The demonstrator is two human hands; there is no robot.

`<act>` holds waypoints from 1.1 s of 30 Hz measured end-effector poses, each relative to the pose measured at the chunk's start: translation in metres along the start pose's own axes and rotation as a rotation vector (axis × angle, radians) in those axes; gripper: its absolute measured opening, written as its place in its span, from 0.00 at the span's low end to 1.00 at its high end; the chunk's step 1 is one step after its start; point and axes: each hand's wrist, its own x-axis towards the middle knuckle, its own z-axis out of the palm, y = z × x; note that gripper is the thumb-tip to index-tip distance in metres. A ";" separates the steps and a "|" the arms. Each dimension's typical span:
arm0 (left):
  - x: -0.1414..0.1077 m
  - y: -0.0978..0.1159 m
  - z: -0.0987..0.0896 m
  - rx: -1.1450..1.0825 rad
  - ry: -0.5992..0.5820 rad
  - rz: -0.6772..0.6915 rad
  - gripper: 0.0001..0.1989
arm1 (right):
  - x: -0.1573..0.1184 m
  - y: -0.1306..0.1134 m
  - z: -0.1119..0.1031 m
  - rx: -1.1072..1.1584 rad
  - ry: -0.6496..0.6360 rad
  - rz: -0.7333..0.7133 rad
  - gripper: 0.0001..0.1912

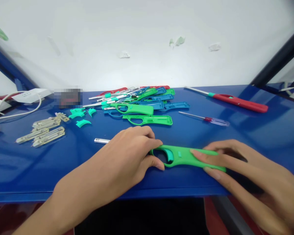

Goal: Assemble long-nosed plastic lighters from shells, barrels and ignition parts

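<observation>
A green long-nosed gas lighter (183, 155) lies level just above the blue table's front part, its metal nozzle (101, 140) pointing left. My left hand (129, 153) pinches it at the trigger-loop end, hiding the middle of the lighter between nozzle and loop. Around the handle's right end, my right hand (232, 160) is closed, thumb and fingers pressing its edges. Inside the loop shows a teal trigger (170, 155).
Behind is a pile of green, blue and red lighter shells (147, 104). Teal triggers (83, 123) and clear fuel tanks (49, 135) lie left. A screwdriver (217, 121) and a red lighter (240, 101) lie right. White cables (40, 104) cross the far left.
</observation>
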 end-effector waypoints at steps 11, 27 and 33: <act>-0.007 0.006 0.002 0.043 -0.014 -0.002 0.07 | -0.001 -0.001 0.003 -0.019 -0.031 0.024 0.26; -0.012 0.012 0.009 0.350 -0.023 0.112 0.16 | 0.016 -0.009 0.004 -0.052 0.069 -0.004 0.18; -0.006 0.023 0.005 0.511 0.088 0.240 0.17 | 0.019 -0.012 0.003 -0.091 0.129 -0.066 0.17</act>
